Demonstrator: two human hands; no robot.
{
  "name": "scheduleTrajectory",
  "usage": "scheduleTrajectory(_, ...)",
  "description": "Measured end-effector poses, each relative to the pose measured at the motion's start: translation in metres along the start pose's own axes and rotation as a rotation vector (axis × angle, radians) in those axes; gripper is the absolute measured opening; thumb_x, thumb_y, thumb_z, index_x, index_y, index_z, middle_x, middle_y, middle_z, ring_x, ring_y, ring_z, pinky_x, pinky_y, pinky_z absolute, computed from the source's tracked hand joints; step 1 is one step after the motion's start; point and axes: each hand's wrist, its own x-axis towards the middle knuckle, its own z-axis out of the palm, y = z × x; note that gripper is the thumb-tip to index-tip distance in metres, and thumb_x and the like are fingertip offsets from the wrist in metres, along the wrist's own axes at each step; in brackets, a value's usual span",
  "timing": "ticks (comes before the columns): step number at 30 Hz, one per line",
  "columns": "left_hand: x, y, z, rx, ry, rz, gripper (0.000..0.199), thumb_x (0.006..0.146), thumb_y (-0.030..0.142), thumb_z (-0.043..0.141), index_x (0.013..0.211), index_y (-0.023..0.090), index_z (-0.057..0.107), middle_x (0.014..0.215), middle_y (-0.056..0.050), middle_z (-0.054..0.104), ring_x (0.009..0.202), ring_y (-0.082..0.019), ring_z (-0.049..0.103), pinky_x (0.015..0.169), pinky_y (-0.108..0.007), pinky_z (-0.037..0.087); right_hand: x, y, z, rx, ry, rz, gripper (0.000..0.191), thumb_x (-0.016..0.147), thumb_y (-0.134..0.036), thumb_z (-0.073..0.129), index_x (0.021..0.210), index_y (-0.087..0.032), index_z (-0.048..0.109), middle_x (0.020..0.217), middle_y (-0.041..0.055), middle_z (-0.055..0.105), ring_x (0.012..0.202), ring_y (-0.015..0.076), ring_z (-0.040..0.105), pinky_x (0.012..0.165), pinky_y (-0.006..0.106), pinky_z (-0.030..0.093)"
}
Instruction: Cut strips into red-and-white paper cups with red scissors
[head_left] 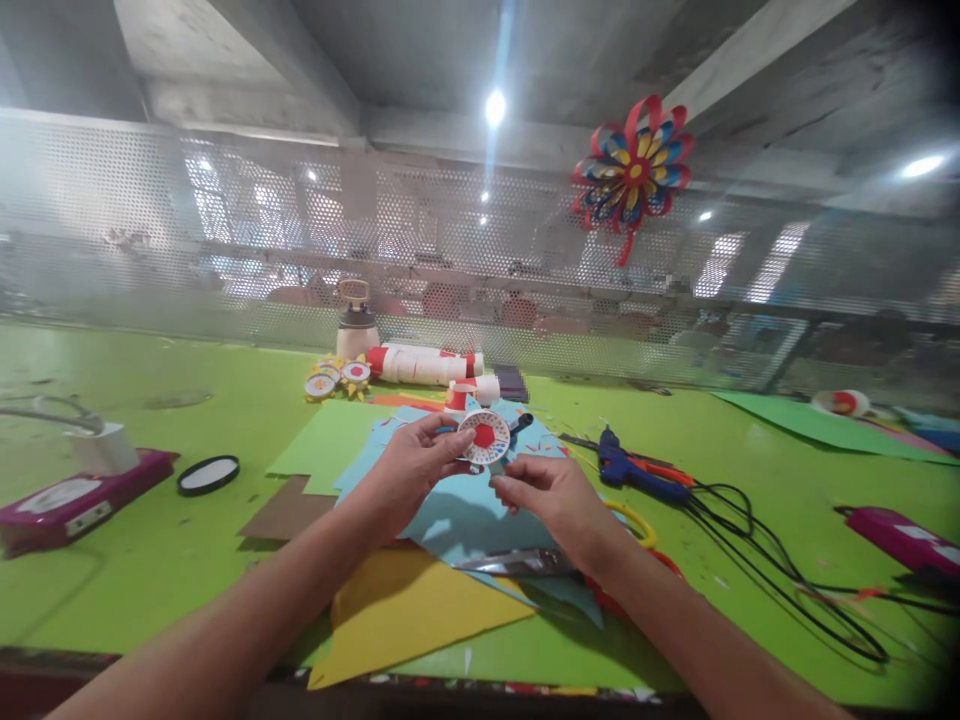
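The white disc with a red centre (486, 437) is held above the blue paper (450, 512), its rim pinched at 9 o'clock between the thumb and fingers of the left hand (416, 465). The right hand (551, 495), at 4 o'clock from the disc, has thumb and forefinger pinching a small blue piece (498, 467) near the rim. Scissors (517, 562) lie at 6 o'clock, the glue gun (637, 472) at 3 o'clock.
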Motion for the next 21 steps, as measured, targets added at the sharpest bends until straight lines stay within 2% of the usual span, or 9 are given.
scheduleTrajectory(9,-0.003,-0.002,0.003,0.078,-0.043,-0.007,0.028,0.073,0.033,0.074,0.092,0.015,0.067,0.084,-0.007,0.071,0.076,-0.017,0.063,0.076,-0.032,0.049,0.000,-0.003,-0.002,-0.050,0.010,-0.029,0.020,0.073,-0.035,0.065,0.067,-0.016,0.067,0.061,0.0004,0.061,0.058,0.0131,0.052,0.059,0.028,0.041)
scheduleTrajectory(16,0.001,0.000,0.000,0.035,0.003,0.012,0.023,0.073,0.032,0.075,0.083,0.014,0.065,0.080,-0.005,0.069,0.073,-0.015,0.062,0.071,-0.029,0.050,-0.003,-0.011,0.000,-0.073,-0.031,0.005,0.022,0.073,-0.036,0.066,0.064,-0.016,0.065,0.059,-0.0009,0.057,0.057,0.0121,0.050,0.060,0.027,0.041)
scheduleTrajectory(21,0.001,-0.002,-0.001,0.061,-0.028,-0.011,0.028,0.072,0.034,0.076,0.087,0.012,0.064,0.080,-0.007,0.069,0.072,-0.016,0.061,0.069,-0.030,0.050,-0.002,-0.010,0.000,-0.080,-0.017,0.003,0.024,0.072,-0.037,0.067,0.062,-0.016,0.065,0.058,-0.0004,0.059,0.057,0.0127,0.051,0.060,0.028,0.041)
